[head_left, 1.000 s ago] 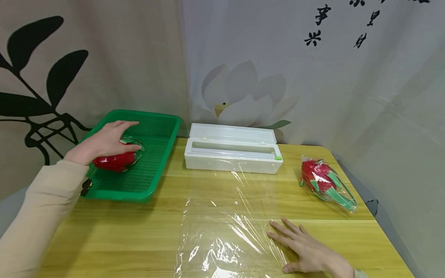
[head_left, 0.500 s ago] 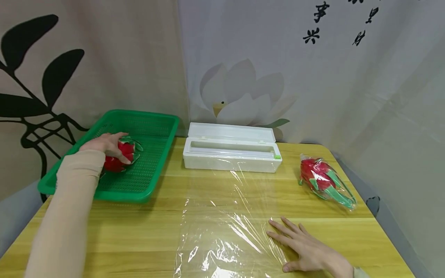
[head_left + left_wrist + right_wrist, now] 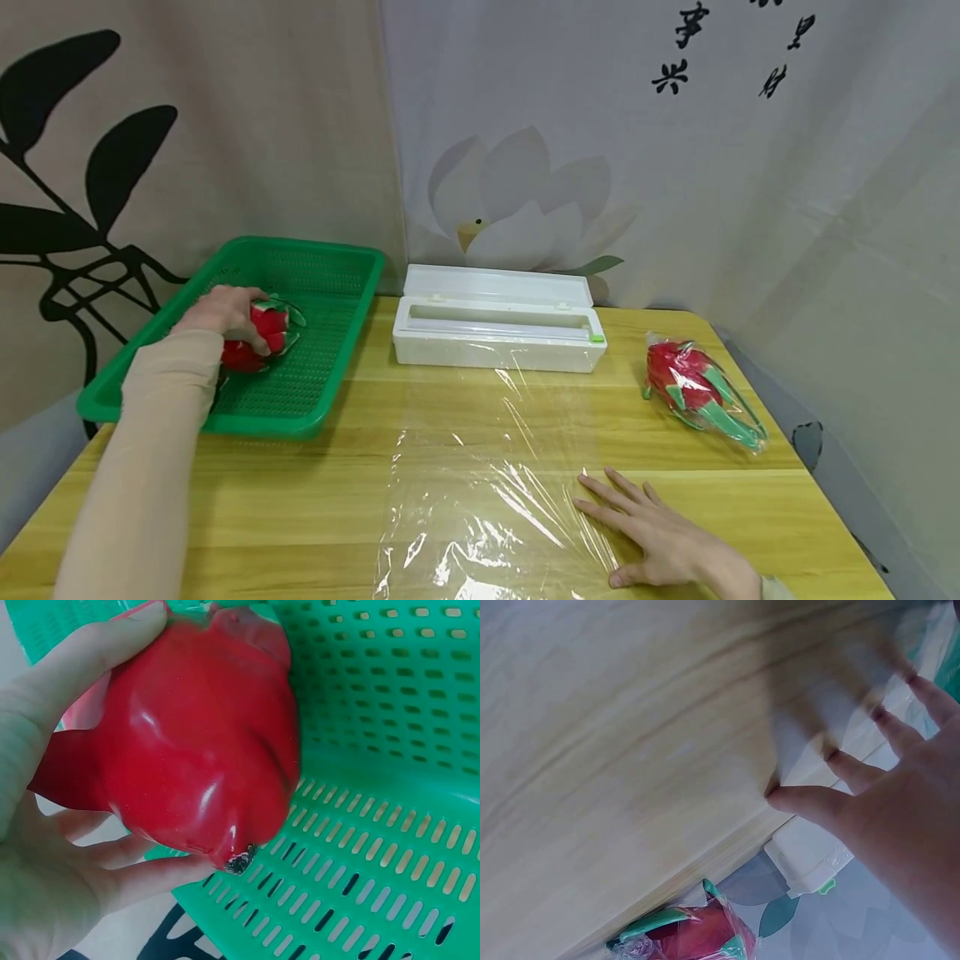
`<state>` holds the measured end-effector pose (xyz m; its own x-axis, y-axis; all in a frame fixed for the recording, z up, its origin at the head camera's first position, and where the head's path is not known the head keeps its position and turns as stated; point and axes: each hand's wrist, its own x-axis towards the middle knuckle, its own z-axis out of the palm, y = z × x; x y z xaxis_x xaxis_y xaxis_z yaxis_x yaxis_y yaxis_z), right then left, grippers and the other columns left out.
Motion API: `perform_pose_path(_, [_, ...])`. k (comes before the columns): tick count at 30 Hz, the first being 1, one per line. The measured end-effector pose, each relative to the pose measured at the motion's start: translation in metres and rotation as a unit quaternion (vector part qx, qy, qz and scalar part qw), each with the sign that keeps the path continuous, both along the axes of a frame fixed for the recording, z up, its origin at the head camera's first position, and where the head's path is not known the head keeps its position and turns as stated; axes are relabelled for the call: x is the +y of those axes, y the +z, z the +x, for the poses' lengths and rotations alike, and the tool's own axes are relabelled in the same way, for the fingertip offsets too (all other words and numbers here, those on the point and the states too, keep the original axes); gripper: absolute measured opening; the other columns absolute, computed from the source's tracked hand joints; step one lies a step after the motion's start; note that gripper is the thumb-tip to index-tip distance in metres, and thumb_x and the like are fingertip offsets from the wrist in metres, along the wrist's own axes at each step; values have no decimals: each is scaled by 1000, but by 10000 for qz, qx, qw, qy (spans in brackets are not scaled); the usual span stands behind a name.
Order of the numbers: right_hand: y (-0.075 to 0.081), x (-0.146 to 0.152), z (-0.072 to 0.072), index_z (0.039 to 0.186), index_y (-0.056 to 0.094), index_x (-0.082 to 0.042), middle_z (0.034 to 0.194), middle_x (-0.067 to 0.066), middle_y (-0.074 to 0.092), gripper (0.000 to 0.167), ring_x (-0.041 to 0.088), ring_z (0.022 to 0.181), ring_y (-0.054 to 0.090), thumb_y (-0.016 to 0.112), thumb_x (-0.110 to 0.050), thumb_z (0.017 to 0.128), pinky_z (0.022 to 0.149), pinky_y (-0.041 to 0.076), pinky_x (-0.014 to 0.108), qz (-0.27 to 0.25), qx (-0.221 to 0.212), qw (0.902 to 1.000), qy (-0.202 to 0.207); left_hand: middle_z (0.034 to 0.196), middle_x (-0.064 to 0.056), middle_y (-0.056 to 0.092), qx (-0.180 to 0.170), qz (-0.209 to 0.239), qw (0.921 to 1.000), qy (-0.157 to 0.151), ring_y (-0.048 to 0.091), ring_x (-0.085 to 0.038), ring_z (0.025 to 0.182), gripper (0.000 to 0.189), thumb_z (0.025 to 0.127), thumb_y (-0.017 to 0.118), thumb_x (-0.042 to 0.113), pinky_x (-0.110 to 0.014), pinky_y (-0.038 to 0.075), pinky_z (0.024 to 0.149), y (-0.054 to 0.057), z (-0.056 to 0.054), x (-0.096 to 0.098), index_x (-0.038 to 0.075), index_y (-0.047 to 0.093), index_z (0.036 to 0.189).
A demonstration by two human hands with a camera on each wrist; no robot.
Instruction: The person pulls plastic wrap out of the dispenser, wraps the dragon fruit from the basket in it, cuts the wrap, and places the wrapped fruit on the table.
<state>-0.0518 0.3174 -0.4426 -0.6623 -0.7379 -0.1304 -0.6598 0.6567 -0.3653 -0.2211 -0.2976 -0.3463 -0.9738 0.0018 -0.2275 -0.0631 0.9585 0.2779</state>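
Note:
My left hand [image 3: 225,315] reaches into the green basket [image 3: 296,427] and grips a red dragon fruit [image 3: 272,325] with green leaf tips. In the left wrist view the thumb lies over the top of the dragon fruit [image 3: 202,735] and the other fingers curve beneath it; the basket [image 3: 450,791] is behind. With fingers spread, my right hand [image 3: 660,533] rests on the right edge of a sheet of clear cling film [image 3: 480,500] on the table. The right wrist view shows the fingertips of that hand [image 3: 892,795] touching the surface.
A white cling film box [image 3: 498,354] with its lid raised stands at the back middle, the film running from it. At the right lies another dragon fruit [image 3: 686,375] in clear film. A printed curtain [image 3: 525,83] hangs behind the wooden table [image 3: 285,517].
The left hand has come down over the dragon fruit in the basket and closed round it, and the forearm has shifted right. My right hand has stayed in place on the film.

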Motion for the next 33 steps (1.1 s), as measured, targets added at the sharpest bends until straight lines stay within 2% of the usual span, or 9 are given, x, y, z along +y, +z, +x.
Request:
perform_pose_path(4, [0, -1, 0, 149, 31, -25, 159, 9, 21, 83, 53, 136, 19, 60, -60, 79, 91, 25, 81, 39, -43, 10000, 6, 116, -37, 45, 80, -17, 10000, -12, 47, -46, 96, 95, 62, 87, 29, -52, 53, 71, 0, 1, 0, -5, 37, 136])
perform_pose_path(8, [0, -1, 0, 149, 31, -25, 159, 9, 21, 83, 53, 136, 19, 60, -59, 80, 91, 25, 82, 14, -59, 10000, 16, 115, -36, 45, 269, -29, 9996, -54, 47, -45, 95, 93, 62, 86, 28, -49, 53, 67, 2, 1, 3, -4, 38, 136])
perform_pose_path(12, [-1, -1, 0, 149, 31, -24, 159, 9, 20, 83, 51, 138, 19, 60, -59, 80, 90, 25, 82, -25, -57, 10000, 24, 117, -36, 41, 507, -165, 9985, -101, 46, -45, 93, 91, 65, 84, 30, -48, 51, 64, 9, 1, 8, -2, 38, 137])
perform_pose_path(18, [1, -1, 0, 149, 31, -25, 159, 9, 21, 83, 53, 136, 19, 61, -58, 79, 91, 25, 82, -11, -112, 9999, -16, 122, -36, 38, 943, -287, 9947, -287, 43, -48, 99, 90, 67, 82, 31, -54, 53, 70, 23, 3, 16, 0, 37, 138])
perform_pose_path(26, [1, -1, 0, 149, 31, -25, 159, 9, 20, 83, 53, 136, 19, 60, -59, 80, 91, 24, 82, -21, -136, 9999, -21, 130, -36, 34, 1465, -288, 9878, -450, 35, -52, 110, 89, 68, 82, 30, -64, 50, 78, 41, 12, 29, 3, 37, 140])
perform_pose_path(33, [2, -1, 0, 149, 31, -25, 159, 9, 20, 83, 54, 136, 19, 60, -59, 79, 92, 24, 82, 4, -165, 9999, -30, 132, -35, 34, 2007, -221, 9775, -613, 38, -53, 110, 87, 68, 83, 30, -67, 48, 80, 50, 25, 42, 6, 40, 139])
